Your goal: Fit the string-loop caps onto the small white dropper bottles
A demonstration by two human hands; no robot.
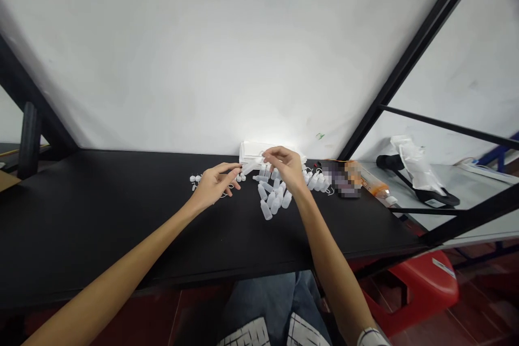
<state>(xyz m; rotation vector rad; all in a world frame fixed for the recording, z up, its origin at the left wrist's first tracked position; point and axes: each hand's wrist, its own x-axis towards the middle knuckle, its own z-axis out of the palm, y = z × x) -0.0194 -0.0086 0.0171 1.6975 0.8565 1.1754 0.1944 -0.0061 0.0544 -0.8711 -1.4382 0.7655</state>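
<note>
A small translucent plastic bottle (252,165) slants between my two hands above the table. My right hand (286,166) is closed, with its thumb and fingertips pinching the bottle's upper right end. At the lower left end, the thumb and forefinger of my left hand (215,184) come together in a loose pinch; the other fingers are curled apart. Several similar bottles (275,203) lie in a loose pile below my right hand. Small white caps (195,178) with thin loops sit beside and behind my left hand, partly hidden by it.
A stack of white paper-like sheets (253,148) rests against the wall. More bottles with white loops (318,181) stand right of my right wrist. An orange-labelled bottle (379,189) lies near the black frame (367,119). A red stool (425,286) stands below the black table (101,211).
</note>
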